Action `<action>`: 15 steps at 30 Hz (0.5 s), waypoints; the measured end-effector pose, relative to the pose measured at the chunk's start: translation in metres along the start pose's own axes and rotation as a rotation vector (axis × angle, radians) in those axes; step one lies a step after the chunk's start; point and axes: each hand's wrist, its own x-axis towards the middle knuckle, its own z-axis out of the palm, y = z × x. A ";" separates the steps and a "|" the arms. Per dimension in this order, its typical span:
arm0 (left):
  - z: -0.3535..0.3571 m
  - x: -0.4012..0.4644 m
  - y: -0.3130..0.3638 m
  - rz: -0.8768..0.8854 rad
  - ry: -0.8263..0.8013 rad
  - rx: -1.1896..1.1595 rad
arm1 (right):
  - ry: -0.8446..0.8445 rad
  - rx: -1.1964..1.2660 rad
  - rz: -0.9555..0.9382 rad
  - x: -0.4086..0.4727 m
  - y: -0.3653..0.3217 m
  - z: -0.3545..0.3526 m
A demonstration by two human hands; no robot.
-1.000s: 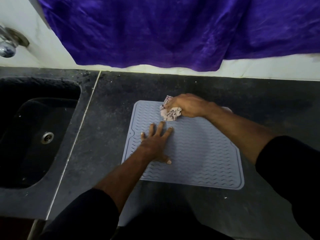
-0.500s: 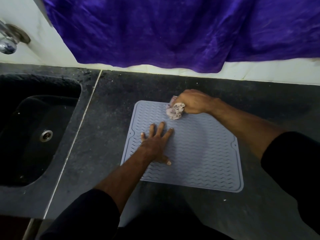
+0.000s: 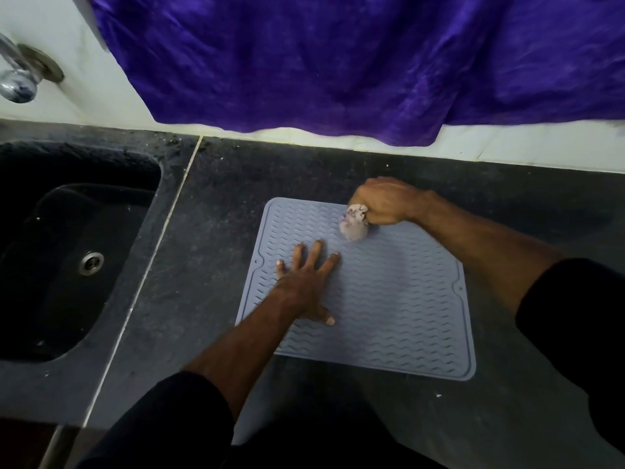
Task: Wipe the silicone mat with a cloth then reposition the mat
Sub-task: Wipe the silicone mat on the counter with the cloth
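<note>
My left hand point(image 3: 306, 282): flat on the mat, fingers spread, gripping nothing.
Silicone mat point(image 3: 399, 309): grey-blue, wavy ridges, lying flat on the dark countertop point(image 3: 209, 252).
My right hand point(image 3: 382, 201): fisted around the cloth at the mat's far edge.
Cloth point(image 3: 353, 225): pale, crumpled, touching the mat.

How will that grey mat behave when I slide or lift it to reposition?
The silicone mat looks thin and lies flat on the countertop, so it will probably flop if lifted by one edge. The left hand pressing flat on it while the right hand wipes with the cloth suggests it may creep when pushed.
</note>
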 end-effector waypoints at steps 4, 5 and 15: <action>0.000 0.001 0.000 -0.005 -0.008 -0.001 | 0.032 0.090 -0.044 0.017 -0.025 0.008; 0.000 0.002 0.000 -0.006 -0.010 -0.003 | -0.006 0.115 -0.043 0.020 -0.031 0.015; 0.007 0.002 -0.005 0.014 0.034 -0.030 | -0.132 -0.004 0.080 -0.004 -0.001 0.024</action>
